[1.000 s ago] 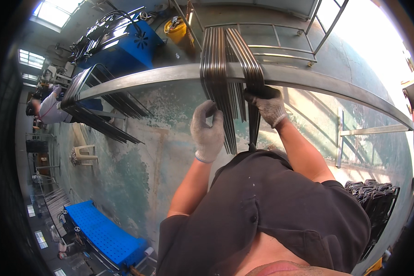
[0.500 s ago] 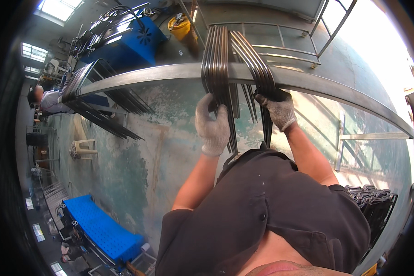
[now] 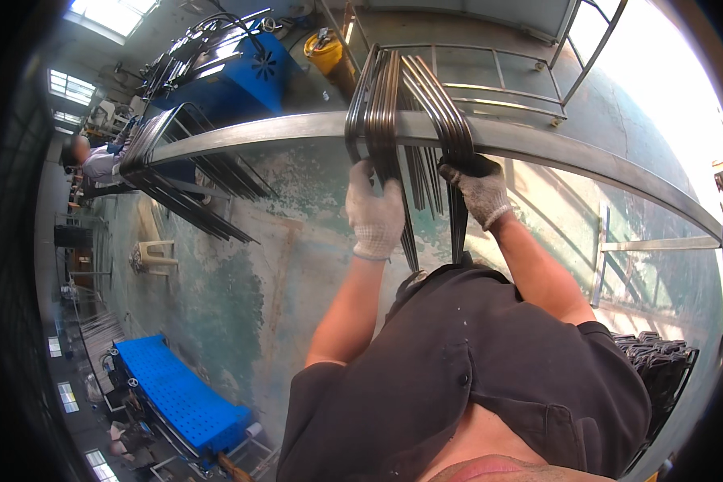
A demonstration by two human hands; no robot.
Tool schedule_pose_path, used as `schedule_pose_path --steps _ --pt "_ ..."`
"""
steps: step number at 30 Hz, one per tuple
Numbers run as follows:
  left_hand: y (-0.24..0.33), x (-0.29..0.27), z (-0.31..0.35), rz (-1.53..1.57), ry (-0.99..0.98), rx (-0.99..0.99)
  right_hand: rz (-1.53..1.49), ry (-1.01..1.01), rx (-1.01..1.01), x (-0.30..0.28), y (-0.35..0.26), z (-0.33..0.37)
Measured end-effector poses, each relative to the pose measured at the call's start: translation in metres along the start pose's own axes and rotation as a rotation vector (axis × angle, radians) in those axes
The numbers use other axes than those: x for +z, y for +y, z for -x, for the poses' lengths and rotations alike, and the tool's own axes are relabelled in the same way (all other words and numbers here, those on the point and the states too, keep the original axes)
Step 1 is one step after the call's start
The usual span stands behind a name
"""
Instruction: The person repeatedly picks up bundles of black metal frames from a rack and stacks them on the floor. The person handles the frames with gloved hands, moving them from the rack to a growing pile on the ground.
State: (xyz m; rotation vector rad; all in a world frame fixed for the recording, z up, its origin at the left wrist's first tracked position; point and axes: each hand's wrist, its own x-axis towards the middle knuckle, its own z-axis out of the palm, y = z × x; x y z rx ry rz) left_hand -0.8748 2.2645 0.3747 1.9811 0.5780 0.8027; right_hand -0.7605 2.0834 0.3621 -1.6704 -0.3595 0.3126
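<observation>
Bent metal rods hang over a long horizontal metal beam [image 3: 281, 127] in front of me. My left hand [image 3: 375, 213], in a pale work glove, is closed at the lower part of the left bundle of rods [image 3: 382, 104], its fingertips partly hidden by them. At that bundle's left edge, a few rods [image 3: 353, 132] stand slightly apart. My right hand [image 3: 484, 191], in a glove with dark fingertips, grips the right bundle of rods [image 3: 442, 104] just under the beam. The long rod ends hang down toward my waist.
More bent rods [image 3: 149, 145] hang at the beam's left end, near a seated person [image 3: 100, 163]. Beyond the beam are a blue machine [image 3: 225, 88], a yellow bucket [image 3: 325, 52] and a metal frame cart [image 3: 498, 96]. A plastic stool [image 3: 157, 253] and a blue table [image 3: 177, 394] stand left.
A few rods on the left bundle's left side have separated from the rest, leaving a narrow gap. My left hand has closed in on the rods; my right hand keeps its grip.
</observation>
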Motion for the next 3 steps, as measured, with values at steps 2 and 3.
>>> schedule_pose_path --steps 2,3 --pt "0.013 -0.007 -0.018 0.263 -0.096 -0.213 -0.022 0.000 0.020 0.002 0.001 0.000" --pt "0.018 -0.010 -0.025 0.361 -0.183 -0.333 -0.054 -0.004 0.040 0.004 0.002 0.000"
